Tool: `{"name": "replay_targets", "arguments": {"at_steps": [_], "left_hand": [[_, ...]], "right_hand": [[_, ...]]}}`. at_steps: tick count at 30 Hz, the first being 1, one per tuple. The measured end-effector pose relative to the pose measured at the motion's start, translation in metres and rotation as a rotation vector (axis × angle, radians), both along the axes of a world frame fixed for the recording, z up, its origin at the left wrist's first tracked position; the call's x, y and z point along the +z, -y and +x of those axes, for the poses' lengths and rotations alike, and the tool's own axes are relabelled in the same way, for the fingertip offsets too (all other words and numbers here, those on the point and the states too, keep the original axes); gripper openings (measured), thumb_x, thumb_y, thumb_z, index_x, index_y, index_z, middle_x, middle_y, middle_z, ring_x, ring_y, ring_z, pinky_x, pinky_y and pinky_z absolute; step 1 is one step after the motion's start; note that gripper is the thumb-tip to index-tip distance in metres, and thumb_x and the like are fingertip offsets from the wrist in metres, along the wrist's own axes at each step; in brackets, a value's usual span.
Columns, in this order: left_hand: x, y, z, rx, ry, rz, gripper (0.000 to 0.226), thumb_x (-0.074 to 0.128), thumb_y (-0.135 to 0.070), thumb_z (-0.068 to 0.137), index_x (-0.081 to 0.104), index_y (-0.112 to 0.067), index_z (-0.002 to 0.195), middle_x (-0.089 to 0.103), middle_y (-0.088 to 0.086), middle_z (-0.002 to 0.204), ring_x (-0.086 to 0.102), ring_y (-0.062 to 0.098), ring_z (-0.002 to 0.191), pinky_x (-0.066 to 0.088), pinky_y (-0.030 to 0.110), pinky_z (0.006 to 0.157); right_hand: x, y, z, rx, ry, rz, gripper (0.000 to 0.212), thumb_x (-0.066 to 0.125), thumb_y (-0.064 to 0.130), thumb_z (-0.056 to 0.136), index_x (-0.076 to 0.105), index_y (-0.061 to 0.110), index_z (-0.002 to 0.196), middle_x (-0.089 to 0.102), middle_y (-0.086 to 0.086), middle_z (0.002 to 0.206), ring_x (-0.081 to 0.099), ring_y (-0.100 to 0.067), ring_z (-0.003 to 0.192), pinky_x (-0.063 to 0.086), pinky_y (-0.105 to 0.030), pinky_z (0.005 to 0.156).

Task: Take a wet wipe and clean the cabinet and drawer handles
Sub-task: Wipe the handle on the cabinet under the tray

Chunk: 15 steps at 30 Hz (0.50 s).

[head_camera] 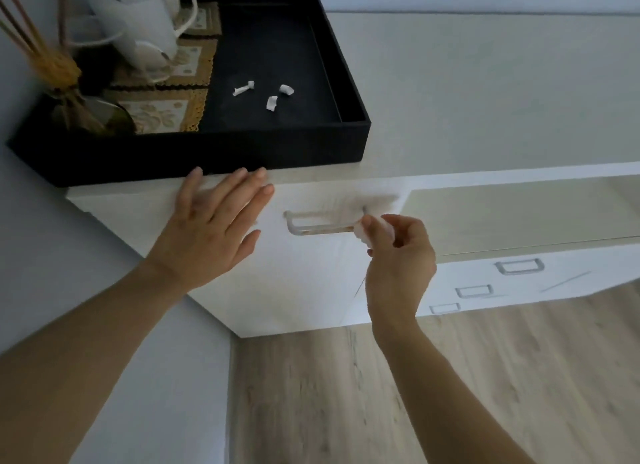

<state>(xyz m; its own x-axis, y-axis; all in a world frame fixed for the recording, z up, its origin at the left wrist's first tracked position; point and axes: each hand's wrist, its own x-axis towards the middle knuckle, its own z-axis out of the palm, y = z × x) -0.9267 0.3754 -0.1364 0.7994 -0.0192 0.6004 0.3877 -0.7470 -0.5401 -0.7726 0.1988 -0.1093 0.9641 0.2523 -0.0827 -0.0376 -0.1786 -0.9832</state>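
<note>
A pale metal handle [313, 225] sticks out from the white cabinet door [304, 276]. My right hand [398, 255] pinches a small white wet wipe [360, 233] and presses it against the right end of that handle. My left hand [211, 228] lies flat and open on the cabinet door's upper left part, fingertips near the top edge. Three more drawer handles [519, 267] show further right, lower on the white drawer fronts.
A black tray [194, 158] sits on the cabinet top, holding a white vase [138, 23], dried stalks [52, 65], a patterned mat and three small white scraps [273, 94]. A wood-look floor [381, 394] lies below; a grey wall [114, 377] is at the left.
</note>
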Motion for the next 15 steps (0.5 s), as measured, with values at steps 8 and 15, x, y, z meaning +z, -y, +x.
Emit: {"name": "replay_targets", "arguments": {"at_steps": [8, 15], "left_hand": [[-0.014, -0.016, 0.016, -0.044, 0.126, 0.166, 0.066, 0.054, -0.036, 0.089, 0.030, -0.001, 0.139, 0.032, 0.017, 0.140, 0.038, 0.031, 0.121, 0.023, 0.052, 0.100], [-0.015, -0.021, 0.019, -0.029, 0.159, 0.253, 0.067, 0.053, -0.037, 0.089, 0.031, 0.002, 0.139, 0.027, 0.021, 0.140, 0.028, 0.032, 0.128, 0.026, 0.054, 0.094]], "right_hand": [[-0.014, -0.026, -0.021, -0.099, 0.119, 0.197, 0.021, 0.054, 0.025, 0.094, 0.067, 0.022, 0.110, 0.065, 0.012, 0.099, 0.061, 0.008, 0.087, 0.043, 0.001, 0.074], [-0.029, -0.015, -0.018, -0.070, 0.163, 0.227, 0.014, 0.055, 0.025, 0.095, 0.056, 0.031, 0.107, 0.065, 0.015, 0.083, 0.059, 0.009, 0.076, 0.043, 0.000, 0.064]]}}
